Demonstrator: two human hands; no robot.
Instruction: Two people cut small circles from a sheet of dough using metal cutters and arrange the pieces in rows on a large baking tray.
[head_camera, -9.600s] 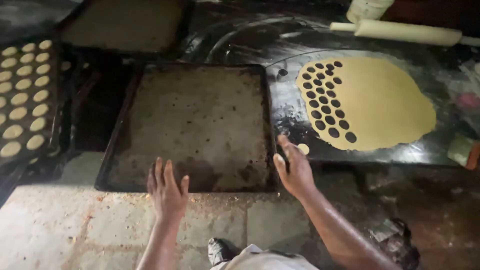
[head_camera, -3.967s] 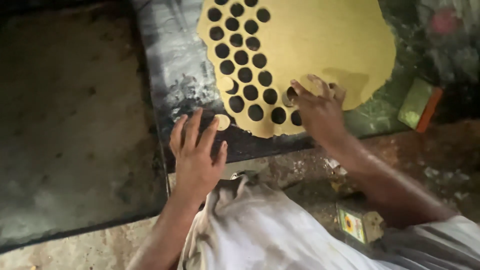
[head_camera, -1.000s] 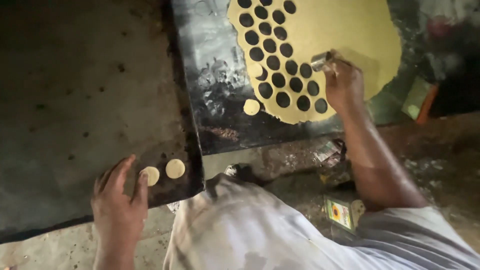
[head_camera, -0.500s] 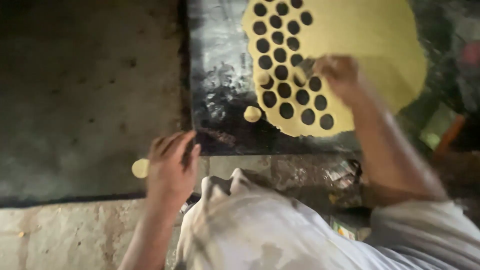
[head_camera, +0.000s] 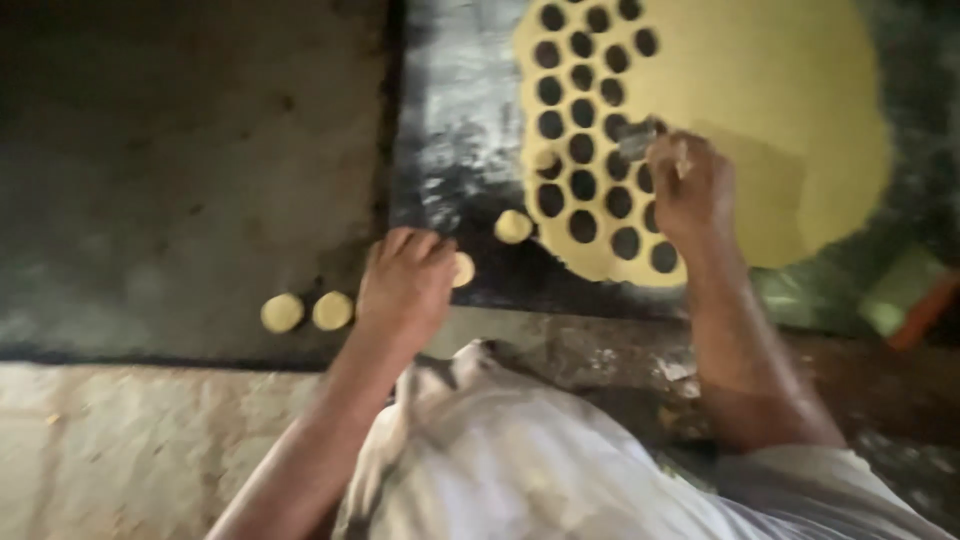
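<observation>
Blurred cutter (head_camera: 636, 140), perhaps, in right hand (head_camera: 690, 185)

The rolled dough sheet (head_camera: 770, 110) looks soft, matt and smooth, pale yellow. Under it the dark tabletop (head_camera: 455, 120) has a dull sheen, streaked with whitish flour. The baking tray (head_camera: 180, 150) is blackened metal, rough and speckled. The small cutter (head_camera: 636, 140) glints like metal. Pale cloth (head_camera: 520, 460) is matt.

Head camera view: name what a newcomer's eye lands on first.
The round yellow dough sheet, upper right, is riddled with round cut-out holes. The right hand presses a small metal cutter into it. The left hand covers a dough disc at the dark baking tray edge.
</observation>
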